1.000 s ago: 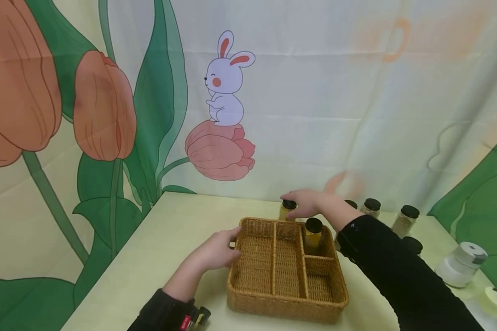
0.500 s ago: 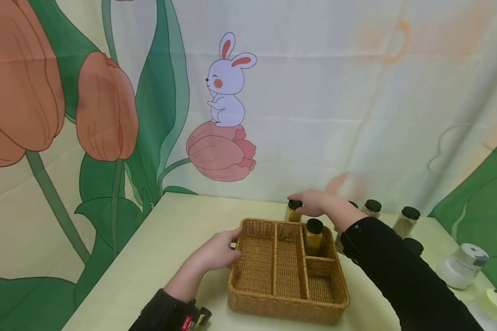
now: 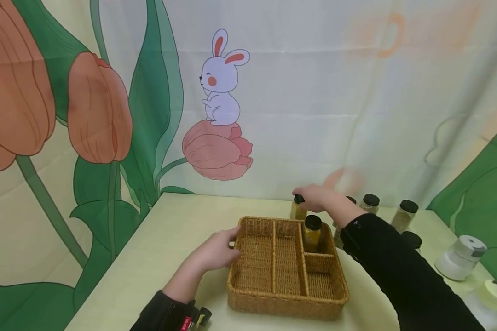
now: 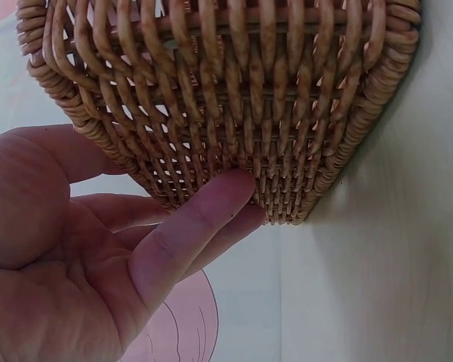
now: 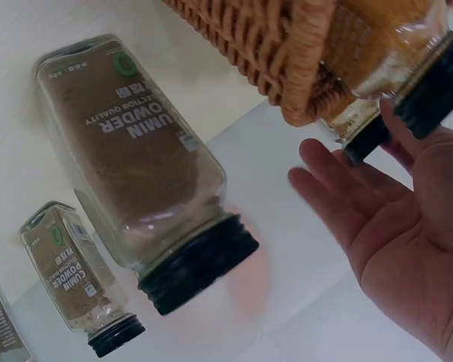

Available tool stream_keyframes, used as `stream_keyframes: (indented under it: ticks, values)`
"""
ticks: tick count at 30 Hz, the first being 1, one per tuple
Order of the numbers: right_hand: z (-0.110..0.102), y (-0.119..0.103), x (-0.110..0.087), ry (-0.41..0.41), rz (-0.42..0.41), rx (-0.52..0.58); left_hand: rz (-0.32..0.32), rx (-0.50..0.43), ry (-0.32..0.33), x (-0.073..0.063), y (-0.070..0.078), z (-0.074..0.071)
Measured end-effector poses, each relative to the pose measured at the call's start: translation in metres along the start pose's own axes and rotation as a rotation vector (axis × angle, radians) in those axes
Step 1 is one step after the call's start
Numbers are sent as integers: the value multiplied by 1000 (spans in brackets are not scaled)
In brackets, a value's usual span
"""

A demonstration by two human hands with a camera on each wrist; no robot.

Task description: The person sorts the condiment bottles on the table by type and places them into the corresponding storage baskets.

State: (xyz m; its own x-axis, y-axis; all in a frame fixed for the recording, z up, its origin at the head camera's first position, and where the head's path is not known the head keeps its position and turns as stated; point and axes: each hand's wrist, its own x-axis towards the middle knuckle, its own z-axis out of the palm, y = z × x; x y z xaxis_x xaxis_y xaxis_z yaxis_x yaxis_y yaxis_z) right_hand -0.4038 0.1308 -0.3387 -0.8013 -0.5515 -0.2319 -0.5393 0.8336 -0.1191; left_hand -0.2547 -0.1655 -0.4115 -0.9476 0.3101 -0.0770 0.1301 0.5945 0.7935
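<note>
My left hand (image 3: pixel 217 250) grips the left wall of a woven basket (image 3: pixel 287 305). The left wrist view shows its fingers (image 4: pixel 211 204) against the outer weave of the basket. Just behind the basket's back rim, my right hand (image 3: pixel 316 197) holds a yellow spice jar (image 3: pixel 298 211) by its black lid, the jar upright at table level. In the right wrist view, its fingers (image 5: pixel 325 181) surround that lid (image 5: pixel 366 141), and the basket corner partly hides the jar. Another yellow spice jar (image 3: pixel 312 236) with a black lid stands in the basket's back right compartment.
Right of the basket stand several black-lidded jars, including a cumin powder jar (image 5: pixel 136 143) and a jar (image 3: pixel 403 217) farther right. White containers (image 3: pixel 459 259) sit at the table's right side. A printed curtain (image 3: pixel 294 115) hangs behind the table (image 3: pixel 203 207).
My right hand has shifted rightward along the basket's back edge with the yellow spice jar. My left hand and the basket stay in place.
</note>
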Motion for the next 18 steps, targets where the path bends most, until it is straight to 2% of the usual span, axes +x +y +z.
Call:
stream_keyframes:
  ticks: [10, 18]
  values:
    - [3, 4, 0, 48, 7, -30, -5, -2, -12, 1, 2, 2]
    - [-10, 14, -10, 131, 11, -26, -6, 2, -10, 0, 1, 0]
